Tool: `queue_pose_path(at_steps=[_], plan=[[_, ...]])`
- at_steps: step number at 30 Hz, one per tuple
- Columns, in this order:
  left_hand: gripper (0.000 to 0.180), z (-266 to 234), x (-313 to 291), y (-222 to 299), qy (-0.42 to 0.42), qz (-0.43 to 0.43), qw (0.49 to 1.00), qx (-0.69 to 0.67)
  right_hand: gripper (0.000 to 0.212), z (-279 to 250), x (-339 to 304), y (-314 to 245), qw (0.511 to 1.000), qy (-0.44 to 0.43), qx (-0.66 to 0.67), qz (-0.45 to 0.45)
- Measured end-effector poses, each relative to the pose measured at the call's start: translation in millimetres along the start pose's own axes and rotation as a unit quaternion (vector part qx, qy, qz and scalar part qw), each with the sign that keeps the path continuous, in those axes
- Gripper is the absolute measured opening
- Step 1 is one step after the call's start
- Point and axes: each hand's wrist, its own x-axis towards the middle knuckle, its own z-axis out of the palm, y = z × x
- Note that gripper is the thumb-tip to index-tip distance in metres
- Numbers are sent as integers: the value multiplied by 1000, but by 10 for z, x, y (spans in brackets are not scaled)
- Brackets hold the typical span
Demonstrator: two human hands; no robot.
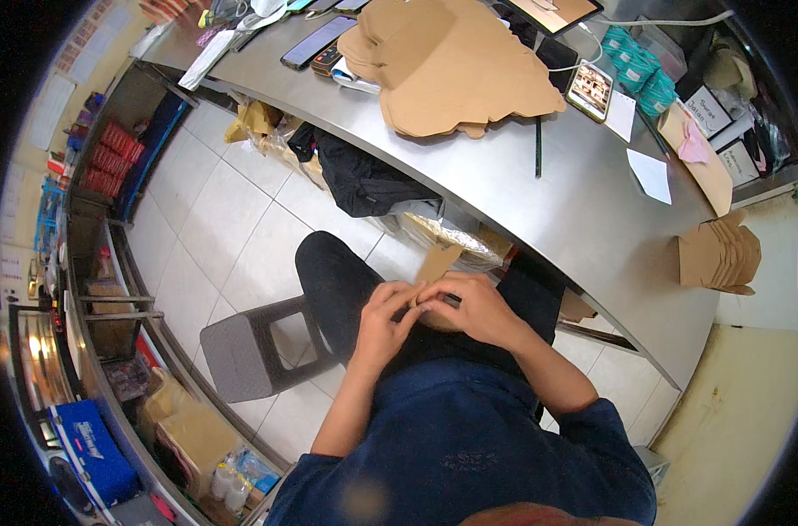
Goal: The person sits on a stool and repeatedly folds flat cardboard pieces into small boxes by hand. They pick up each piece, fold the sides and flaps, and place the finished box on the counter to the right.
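Above my lap I hold a brown cardboard piece [439, 261], with one flap standing up beyond my fingers and another part showing below them. My left hand [387, 317] is closed on its near left edge, thumb and fingertips pinching. My right hand [471, 305] pinches the same piece from the right, and the fingertips of both hands meet. My fingers hide most of its shape. On the metal table lies a pile of flat brown cardboard blanks [460, 74]. A nested stack of folded cardboard boxes [719, 254] rests at the table's right end.
The steel table [592, 237] runs across in front of me, its edge just beyond my knees. On it are a lit phone [590, 91], a dark phone [318, 42], a pen [538, 147] and white paper [649, 175]. A grey stool [263, 346] stands left; shelves [145, 324] line the far left.
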Motion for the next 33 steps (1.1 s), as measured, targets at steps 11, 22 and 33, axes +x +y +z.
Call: queue_pose_path(at_steps=[11, 22, 33], plan=[[16, 66, 136, -8, 117, 18, 993, -18, 20, 61, 109, 101, 993, 110, 34, -10], [19, -89, 289, -170, 155, -262, 910, -281, 41, 109, 34, 353, 977, 130, 128, 108], [15, -92, 251, -445, 144, -309, 849, -404, 40, 65, -7, 371, 990, 73, 60, 101]])
